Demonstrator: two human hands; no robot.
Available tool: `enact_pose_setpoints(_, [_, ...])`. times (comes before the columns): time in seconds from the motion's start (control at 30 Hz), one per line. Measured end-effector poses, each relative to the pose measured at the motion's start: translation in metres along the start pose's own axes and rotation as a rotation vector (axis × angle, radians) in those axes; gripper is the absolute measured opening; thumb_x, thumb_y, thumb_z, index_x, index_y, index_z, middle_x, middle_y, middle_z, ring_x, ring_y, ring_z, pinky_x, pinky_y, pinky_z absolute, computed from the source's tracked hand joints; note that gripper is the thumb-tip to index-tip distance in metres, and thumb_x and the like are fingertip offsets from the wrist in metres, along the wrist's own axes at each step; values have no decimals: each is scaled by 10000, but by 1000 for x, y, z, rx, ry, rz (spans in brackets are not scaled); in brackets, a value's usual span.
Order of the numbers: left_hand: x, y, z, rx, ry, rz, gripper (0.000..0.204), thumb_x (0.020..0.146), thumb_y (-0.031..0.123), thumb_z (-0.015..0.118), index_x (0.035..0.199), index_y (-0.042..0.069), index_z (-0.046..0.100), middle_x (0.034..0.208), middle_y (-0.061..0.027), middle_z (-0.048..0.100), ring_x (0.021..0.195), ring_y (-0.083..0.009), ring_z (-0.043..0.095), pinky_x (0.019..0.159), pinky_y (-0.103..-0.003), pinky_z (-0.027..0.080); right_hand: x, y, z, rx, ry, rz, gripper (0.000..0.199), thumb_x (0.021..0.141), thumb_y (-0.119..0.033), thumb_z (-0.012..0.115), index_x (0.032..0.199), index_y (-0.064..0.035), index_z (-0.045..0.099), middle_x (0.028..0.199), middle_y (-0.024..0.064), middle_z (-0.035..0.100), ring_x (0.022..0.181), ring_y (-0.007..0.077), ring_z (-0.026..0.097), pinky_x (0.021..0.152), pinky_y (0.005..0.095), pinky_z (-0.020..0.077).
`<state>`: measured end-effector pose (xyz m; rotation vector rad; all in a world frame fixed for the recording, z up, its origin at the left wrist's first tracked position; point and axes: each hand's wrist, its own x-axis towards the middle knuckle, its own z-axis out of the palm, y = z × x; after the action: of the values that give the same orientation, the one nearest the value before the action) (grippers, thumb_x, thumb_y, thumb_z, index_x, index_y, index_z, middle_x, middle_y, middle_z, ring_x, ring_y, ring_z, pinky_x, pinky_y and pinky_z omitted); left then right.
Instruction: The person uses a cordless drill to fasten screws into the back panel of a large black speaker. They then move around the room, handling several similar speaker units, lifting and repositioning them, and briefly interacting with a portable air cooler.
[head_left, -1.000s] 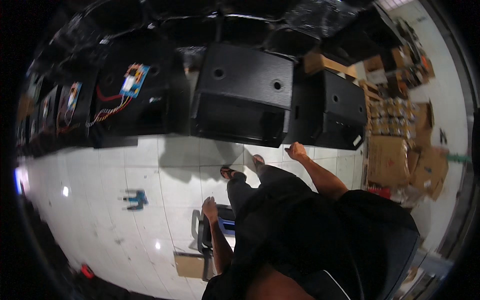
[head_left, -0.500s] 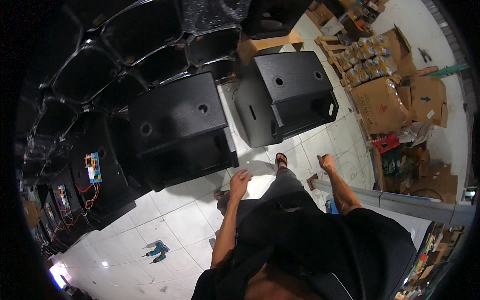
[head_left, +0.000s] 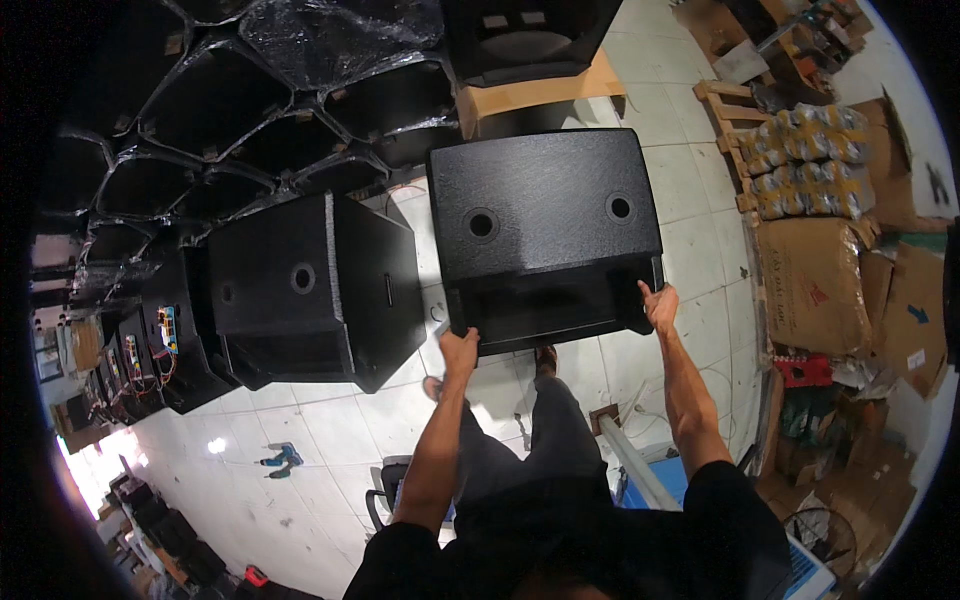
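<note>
A black speaker cabinet point(head_left: 545, 185) with two round holes in its textured top stands on the floor in front of me, its open recess toward my legs. My left hand point(head_left: 460, 352) is closed on its near left corner. At the near right corner, my right hand point(head_left: 657, 306) grips the edge with its thumb up along the side. The fingers of both hands are partly hidden behind the rim. Left of this box sits a second black cabinet point(head_left: 275, 260), turned at an angle, with a slot handle in its side.
Film-wrapped black boxes point(head_left: 215, 95) are stacked at the far left. Blue cordless drills point(head_left: 281, 459) lie on the tiled floor. Cardboard boxes point(head_left: 810, 285) and a wooden pallet point(head_left: 722, 125) line the right. A grey post point(head_left: 640, 470) stands near my right leg.
Both hands have moved from hanging in the air onto the near corners of the right-hand cabinet. My view has shifted rightward, and that cabinet now faces me more squarely.
</note>
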<state>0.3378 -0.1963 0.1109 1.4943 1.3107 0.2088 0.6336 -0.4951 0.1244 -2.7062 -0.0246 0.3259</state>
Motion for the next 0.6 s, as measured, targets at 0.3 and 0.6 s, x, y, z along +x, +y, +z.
enact_pose_setpoints(0.3, [-17, -9, 16, 41, 81, -140, 232, 645, 177, 626, 727, -37, 596, 572, -109, 588, 532, -206, 573, 531, -329, 452, 11, 0, -4, -3, 142, -147, 464, 734, -366, 732, 787, 72, 588, 664, 249, 612, 669, 415, 616, 607, 438, 479])
enact_pose_setpoints(0.6, [-177, -36, 110, -178, 40, -202, 241, 751, 238, 656, 803, 5, 622, 652, -60, 613, 643, -147, 593, 571, -310, 434, 107, 5, -42, -147, -102, -485, 480, 738, -340, 730, 821, 88, 529, 646, 286, 573, 634, 457, 578, 581, 473, 463])
